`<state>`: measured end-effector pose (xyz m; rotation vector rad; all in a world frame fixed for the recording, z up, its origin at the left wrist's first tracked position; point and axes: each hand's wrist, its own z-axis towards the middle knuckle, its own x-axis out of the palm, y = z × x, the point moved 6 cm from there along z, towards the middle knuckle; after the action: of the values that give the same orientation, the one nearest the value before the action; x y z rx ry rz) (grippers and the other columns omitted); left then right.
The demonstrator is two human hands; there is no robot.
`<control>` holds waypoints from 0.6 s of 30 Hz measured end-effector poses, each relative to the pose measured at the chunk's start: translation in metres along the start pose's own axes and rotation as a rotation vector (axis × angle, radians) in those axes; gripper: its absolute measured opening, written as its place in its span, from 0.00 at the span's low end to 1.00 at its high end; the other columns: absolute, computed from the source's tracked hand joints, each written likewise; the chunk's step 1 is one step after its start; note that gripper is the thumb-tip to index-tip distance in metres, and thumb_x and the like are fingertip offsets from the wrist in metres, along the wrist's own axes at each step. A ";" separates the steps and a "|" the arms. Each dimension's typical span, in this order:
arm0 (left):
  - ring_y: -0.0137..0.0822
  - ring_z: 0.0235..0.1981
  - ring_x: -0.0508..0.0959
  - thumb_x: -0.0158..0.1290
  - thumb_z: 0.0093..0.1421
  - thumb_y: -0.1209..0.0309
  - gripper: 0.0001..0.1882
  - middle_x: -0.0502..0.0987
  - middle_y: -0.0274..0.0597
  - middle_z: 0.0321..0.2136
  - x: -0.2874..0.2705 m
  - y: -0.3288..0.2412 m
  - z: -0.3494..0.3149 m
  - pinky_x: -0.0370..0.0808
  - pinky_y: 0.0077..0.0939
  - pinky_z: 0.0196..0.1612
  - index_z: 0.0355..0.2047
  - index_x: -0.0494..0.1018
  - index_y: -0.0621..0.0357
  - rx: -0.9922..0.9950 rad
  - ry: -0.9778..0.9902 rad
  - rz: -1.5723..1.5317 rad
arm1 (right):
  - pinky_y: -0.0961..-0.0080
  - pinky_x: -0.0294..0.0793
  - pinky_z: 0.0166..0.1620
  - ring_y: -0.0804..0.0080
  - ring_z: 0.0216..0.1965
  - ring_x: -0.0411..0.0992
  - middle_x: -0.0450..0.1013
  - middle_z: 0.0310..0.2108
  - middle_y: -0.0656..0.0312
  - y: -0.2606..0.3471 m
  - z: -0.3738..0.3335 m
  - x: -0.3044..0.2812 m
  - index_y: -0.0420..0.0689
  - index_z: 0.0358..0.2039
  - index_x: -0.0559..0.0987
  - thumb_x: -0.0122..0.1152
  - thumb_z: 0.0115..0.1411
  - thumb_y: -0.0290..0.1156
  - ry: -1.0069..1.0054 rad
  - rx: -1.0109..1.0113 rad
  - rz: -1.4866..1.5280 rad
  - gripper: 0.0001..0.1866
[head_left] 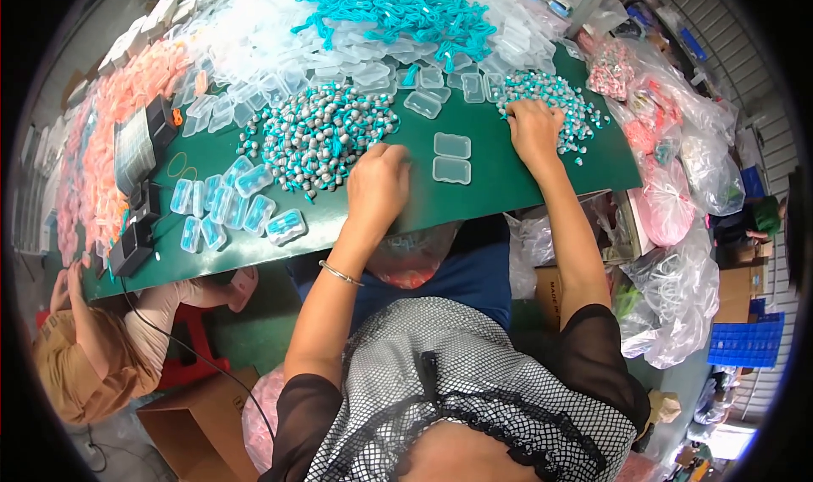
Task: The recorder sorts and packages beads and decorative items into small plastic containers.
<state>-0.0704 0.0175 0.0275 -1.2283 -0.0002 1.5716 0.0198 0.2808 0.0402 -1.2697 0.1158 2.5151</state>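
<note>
My left hand is closed, slightly blurred, beside the near right edge of a heap of small ribbed grey plugs with teal parts. Whatever its curled fingers hold is hidden. At the right, my right hand reaches into a second heap of smaller white-and-teal pieces, fingertips bent down and closed; I cannot make out what is in them. Between both hands a clear plastic case lies opened flat on the green table. More clear cases lie just beyond it.
Several closed cases with teal contents lie at the left. Teal cord bundles top a mound of clear cases. Orange pieces and a black device stand near another person's hand. Plastic bags hang at the right.
</note>
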 end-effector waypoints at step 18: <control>0.47 0.38 0.76 0.62 0.50 0.76 0.06 0.76 0.44 0.34 0.018 -0.035 0.004 0.75 0.38 0.40 0.30 0.79 0.59 0.194 0.095 -0.215 | 0.63 0.58 0.47 0.71 0.37 0.71 0.75 0.30 0.71 0.105 -0.043 -0.046 0.52 0.28 0.81 0.67 0.51 0.30 0.056 0.039 0.500 0.04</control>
<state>-0.0454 0.0472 0.0364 -1.1105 0.0771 1.2947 0.0445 0.1609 0.0431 -1.4381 0.5552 2.8635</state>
